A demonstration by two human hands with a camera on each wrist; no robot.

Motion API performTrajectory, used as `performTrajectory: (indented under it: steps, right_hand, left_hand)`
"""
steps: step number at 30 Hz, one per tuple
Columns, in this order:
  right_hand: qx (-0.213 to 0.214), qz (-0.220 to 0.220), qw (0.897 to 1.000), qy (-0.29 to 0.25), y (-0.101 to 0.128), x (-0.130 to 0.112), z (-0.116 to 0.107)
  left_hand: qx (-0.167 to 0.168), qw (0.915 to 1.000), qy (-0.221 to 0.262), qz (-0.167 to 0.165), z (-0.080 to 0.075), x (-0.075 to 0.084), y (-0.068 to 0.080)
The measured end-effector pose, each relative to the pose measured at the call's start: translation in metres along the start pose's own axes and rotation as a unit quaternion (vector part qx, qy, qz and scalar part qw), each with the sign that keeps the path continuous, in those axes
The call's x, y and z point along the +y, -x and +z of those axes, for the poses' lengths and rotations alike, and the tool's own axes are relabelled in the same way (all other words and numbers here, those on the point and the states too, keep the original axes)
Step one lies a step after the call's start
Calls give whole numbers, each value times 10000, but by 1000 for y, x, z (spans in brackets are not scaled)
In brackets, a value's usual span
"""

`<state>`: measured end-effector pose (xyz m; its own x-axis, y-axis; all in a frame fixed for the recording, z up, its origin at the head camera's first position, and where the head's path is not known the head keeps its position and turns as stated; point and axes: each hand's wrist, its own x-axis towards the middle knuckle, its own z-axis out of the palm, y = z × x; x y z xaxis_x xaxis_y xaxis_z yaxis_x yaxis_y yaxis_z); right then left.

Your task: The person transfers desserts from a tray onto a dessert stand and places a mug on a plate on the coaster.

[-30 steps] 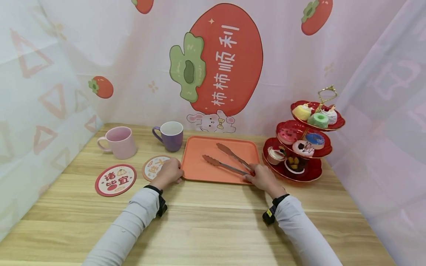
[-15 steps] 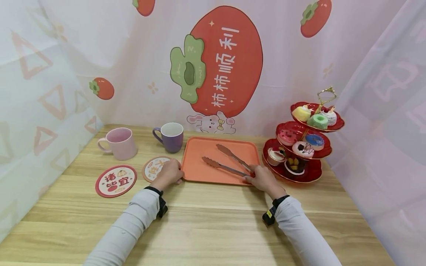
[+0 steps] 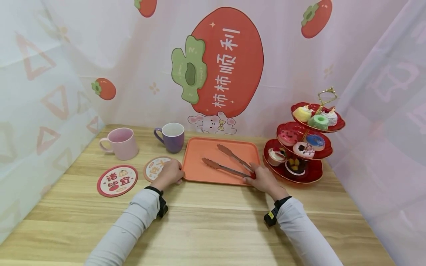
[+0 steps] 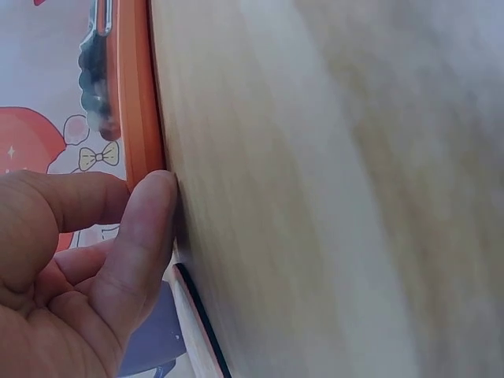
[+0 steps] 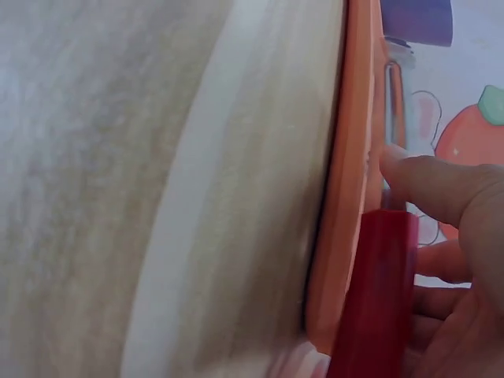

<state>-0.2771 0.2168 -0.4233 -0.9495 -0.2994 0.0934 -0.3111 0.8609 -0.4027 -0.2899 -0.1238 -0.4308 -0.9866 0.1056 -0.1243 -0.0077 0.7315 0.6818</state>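
Note:
An orange tray [image 3: 199,173] lies in the middle of the wooden table. Metal tongs [image 3: 226,162] with a red hinge end [image 3: 253,176] rest on it, arms spread apart. My right hand [image 3: 254,175] grips that red end at the tray's front right corner; in the right wrist view my thumb [image 5: 441,189] lies over the red end [image 5: 378,291] beside the tray rim [image 5: 350,157]. My left hand [image 3: 178,176] holds the tray's front left corner. In the left wrist view its thumb [image 4: 150,236] and a finger pinch the orange rim [image 4: 138,94].
A pink mug [image 3: 119,143] and a purple mug [image 3: 173,136] stand at the back left. Two round coasters [image 3: 117,180] [image 3: 154,166] lie left of the tray. A three-tier red stand [image 3: 304,147] with small cakes stands right of it. Curtains enclose the table.

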Motion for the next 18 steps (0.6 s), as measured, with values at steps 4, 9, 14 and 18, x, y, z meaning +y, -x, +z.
performTrajectory:
  steps: [4, 9, 14, 18]
  right_hand:
    - [46, -257, 9995, 193, 4, -2, -6]
    - [122, -654, 9968, 444, 11, -7, -15]
    - [-105, -808, 9947, 623, 23, -17, -21]
    - [-165, -967, 9931, 648, 34, -26, -23]
  left_hand:
    - [32, 9998, -109, 150, -1, 0, 2]
    - [22, 9984, -445, 350, -3, 2, 4]
    - [114, 9935, -1009, 520, -3, 4, 6]
    - [84, 9900, -1218, 705, -4, 7, 13]
